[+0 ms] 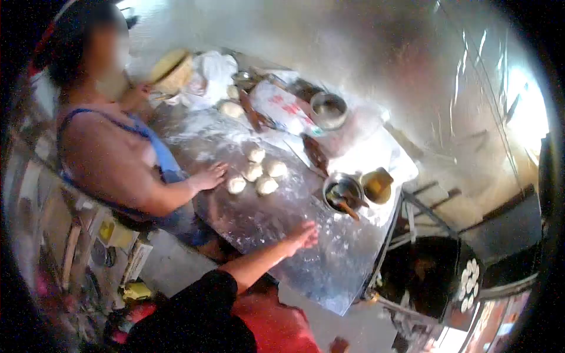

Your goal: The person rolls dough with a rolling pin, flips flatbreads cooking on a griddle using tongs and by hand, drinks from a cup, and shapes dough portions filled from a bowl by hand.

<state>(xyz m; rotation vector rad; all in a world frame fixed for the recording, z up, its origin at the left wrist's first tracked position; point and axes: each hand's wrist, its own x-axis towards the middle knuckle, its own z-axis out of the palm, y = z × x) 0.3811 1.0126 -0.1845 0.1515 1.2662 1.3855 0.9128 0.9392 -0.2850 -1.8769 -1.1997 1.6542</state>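
Note:
My left hand (303, 236) reaches over the floured metal table (318, 276), fingers apart and holding nothing. Whether it touches the surface, I cannot tell. Several dough balls (253, 171) lie grouped up and to the left of it. Closest on its right is a metal bowl (343, 191) with a brown-handled utensil (348, 209) in it, beside a yellowish container (377, 185). At the bottom edge, a small blurred part of what looks like my right hand (339, 345) shows; its fingers cannot be made out.
A co-worker in a blue apron (156, 144) stands at the left, one hand (209, 176) near the dough balls, the other by a basket (172, 70). Behind are a metal pot (328, 110) and a white bag (276, 106). A dark round pan (421, 273) is on the right, with pale pieces (469, 285) by its rim.

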